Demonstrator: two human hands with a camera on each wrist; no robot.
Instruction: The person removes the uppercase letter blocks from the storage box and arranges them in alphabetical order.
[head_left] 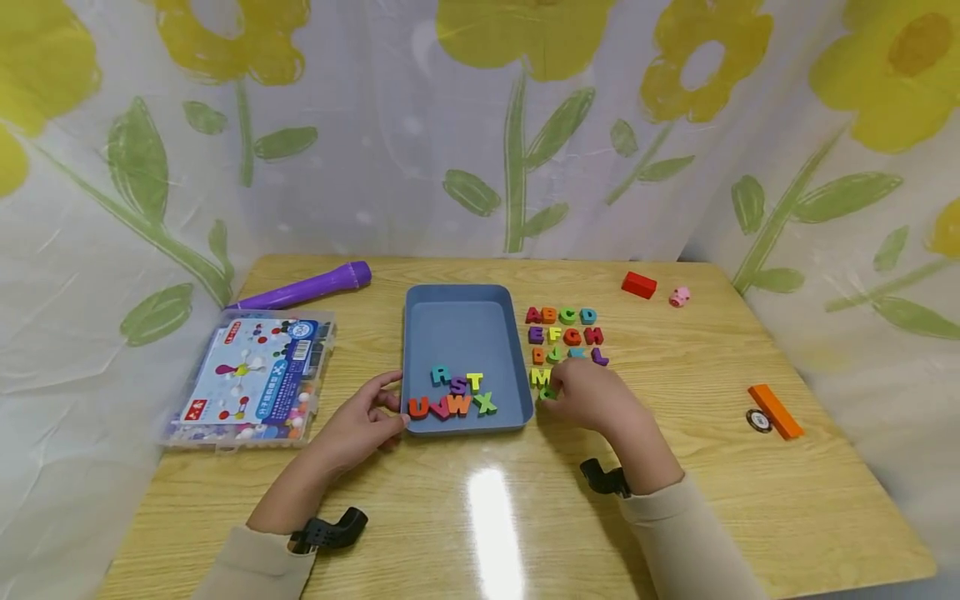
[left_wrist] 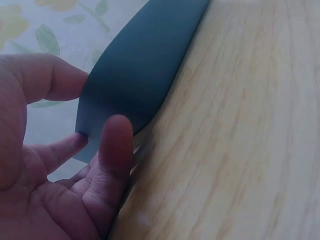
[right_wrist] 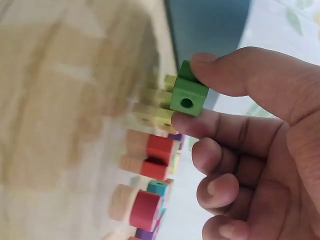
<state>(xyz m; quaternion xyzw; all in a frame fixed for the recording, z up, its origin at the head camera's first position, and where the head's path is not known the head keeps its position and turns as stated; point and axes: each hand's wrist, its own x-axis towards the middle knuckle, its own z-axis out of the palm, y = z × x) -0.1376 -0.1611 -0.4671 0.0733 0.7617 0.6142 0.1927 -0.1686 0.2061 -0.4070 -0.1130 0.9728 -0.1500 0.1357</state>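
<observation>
My right hand [head_left: 588,396] pinches a green letter block [right_wrist: 190,95] between thumb and index finger, close below the yellow M [head_left: 540,377]. Its other fingers are curled loosely, and I cannot tell which letter the block is. Beside it stand rows of coloured letters, A [head_left: 533,315] through L [head_left: 600,356]; the hand hides part of the lowest row. My left hand [head_left: 365,422] rests its fingertips on the outer wall of the blue-grey tray [head_left: 459,321], near its front left corner. Inside the tray lie R, S, T above U, V, W and X [head_left: 485,403].
A clear case of molecular model parts [head_left: 247,379] lies on the left, with a purple microphone-shaped tube [head_left: 303,287] behind it. At the right are a red block [head_left: 639,285], a small pink pig [head_left: 679,297], an orange bar [head_left: 776,411] and a round chip [head_left: 759,421].
</observation>
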